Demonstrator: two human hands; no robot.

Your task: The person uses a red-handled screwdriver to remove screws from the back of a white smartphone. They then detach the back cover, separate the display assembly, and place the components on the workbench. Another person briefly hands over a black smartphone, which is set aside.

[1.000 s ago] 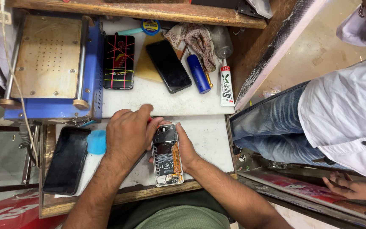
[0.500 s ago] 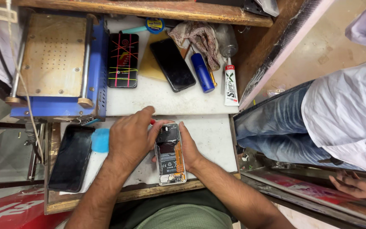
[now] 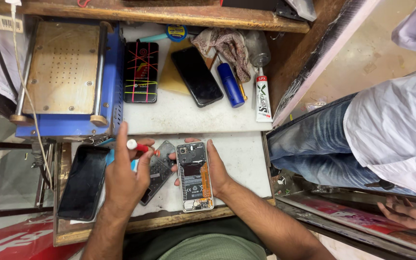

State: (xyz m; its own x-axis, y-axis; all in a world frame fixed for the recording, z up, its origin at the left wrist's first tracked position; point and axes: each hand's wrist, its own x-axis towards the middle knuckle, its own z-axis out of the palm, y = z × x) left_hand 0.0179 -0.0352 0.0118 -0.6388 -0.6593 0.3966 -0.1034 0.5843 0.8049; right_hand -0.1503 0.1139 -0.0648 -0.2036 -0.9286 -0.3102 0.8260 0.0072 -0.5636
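Phone (image 3: pixel 194 176) (back removed) edge-gripped by right hand (image 3: pixel 216 168); left hand (image 3: pixel 123 175) fingers pinch screwdriver (image 3: pixel 139 146).

A white glue tube (image 3: pixel 263 98) with red and black lettering and a red cap lies at the right edge of the desk (image 3: pixel 184 118), just beside a blue cylinder (image 3: pixel 230 84). A dark phone screen (image 3: pixel 196 76) lies tilted at the middle of the desk, and left of it a second screen (image 3: pixel 141 72) shows crossing red and yellow lines. A black screen (image 3: pixel 83 182) rests at the lower left. A pale barcode label (image 3: pixel 4 21) sits at the top left corner.
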